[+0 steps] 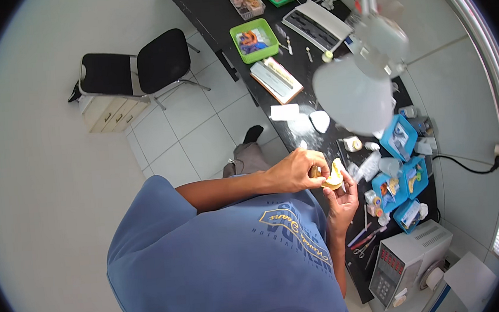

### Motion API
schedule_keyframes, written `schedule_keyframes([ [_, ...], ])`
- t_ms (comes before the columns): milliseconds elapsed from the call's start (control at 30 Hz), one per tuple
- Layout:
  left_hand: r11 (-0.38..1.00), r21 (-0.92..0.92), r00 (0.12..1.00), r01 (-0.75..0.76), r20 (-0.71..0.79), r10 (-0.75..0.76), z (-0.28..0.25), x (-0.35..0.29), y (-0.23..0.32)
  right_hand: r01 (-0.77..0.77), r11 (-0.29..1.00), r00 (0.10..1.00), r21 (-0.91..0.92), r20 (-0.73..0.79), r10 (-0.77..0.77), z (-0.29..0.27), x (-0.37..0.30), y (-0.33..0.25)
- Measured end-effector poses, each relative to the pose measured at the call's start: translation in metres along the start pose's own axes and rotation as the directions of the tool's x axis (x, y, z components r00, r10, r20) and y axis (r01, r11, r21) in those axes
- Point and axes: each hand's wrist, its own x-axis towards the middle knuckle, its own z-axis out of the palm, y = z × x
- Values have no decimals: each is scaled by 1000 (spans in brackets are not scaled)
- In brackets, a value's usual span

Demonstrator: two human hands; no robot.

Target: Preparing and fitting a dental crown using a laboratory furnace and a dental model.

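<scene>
While pale cast (334, 175) is pinched by L hand (293, 172) & cradled in R hand (342, 198) w/ closed grip, it should be kept steady over tabletop (303, 87).

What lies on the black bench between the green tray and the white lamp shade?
In the head view, between the green tray and the lamp shade lies a flat rectangular board with a brown edge, resting on the black bench.

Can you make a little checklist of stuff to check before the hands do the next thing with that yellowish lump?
1. Lump held in both hands: ok.
2. Left hand gripping from above: ok.
3. Right hand supporting from below: ok.
4. Lump held over the black table, not the floor: ok.
5. Lamp lighting the lump: cannot tell.
6. Lump's surface unbroken: cannot tell, too small.
</scene>
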Motion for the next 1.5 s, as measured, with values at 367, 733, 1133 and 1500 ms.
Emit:
schedule_keyframes([
  [367,969,243,994,-41,106,15,-171,4,-38,-175,956,970,237,-126,209,147,79,45],
  [733,964,266,994,-7,-104,36,-219,23,-74,-208,977,977,49,-23,210,192,155,48],
  [1133,968,248,995,-32,-84,55,-291,81,-105,-187,976,961,-113,-226,158,229,238,64],
  [1500,701,698,989,-149,95,116,-323,201,-187,-382,792,735,-477,-676,-52,148,321,143],
])
